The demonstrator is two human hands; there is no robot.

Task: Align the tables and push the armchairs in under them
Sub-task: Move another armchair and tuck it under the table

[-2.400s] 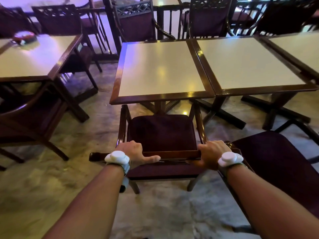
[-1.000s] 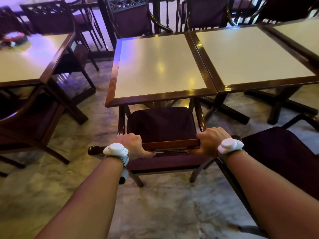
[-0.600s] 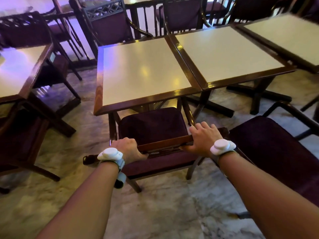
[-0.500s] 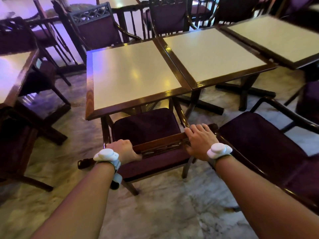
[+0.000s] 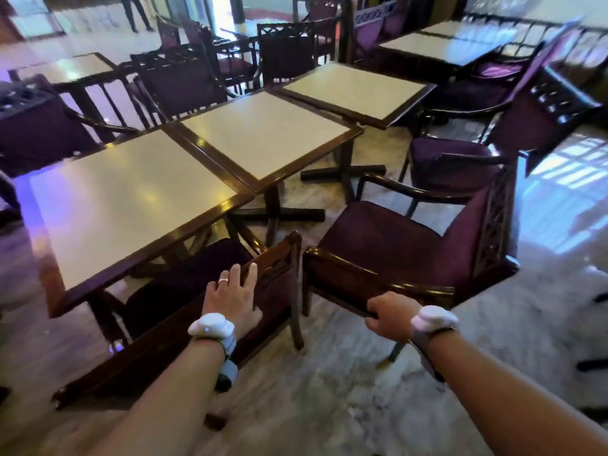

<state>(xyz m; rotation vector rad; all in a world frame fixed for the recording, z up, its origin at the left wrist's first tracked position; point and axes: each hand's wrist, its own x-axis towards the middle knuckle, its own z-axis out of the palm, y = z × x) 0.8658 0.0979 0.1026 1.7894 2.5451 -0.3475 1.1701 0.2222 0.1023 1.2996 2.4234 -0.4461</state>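
Note:
Three cream-topped tables with dark wood rims stand in a row: the near table, the middle table and the far table. One purple-cushioned armchair sits with its seat partly under the near table. My left hand rests on its back rail with straight fingers. A second armchair stands to the right, out on the floor, turned sideways to the tables. My right hand grips its near armrest.
A third armchair stands beyond the second, away from the far table. More armchairs line the tables' far side. Cross-shaped table feet lie on the marble floor. Another table stands at the back right.
The view has swung right. My right hand left the first armchair's back and took hold of the second armchair's armrest. My left hand slid right along the back rail and its fingers straightened.

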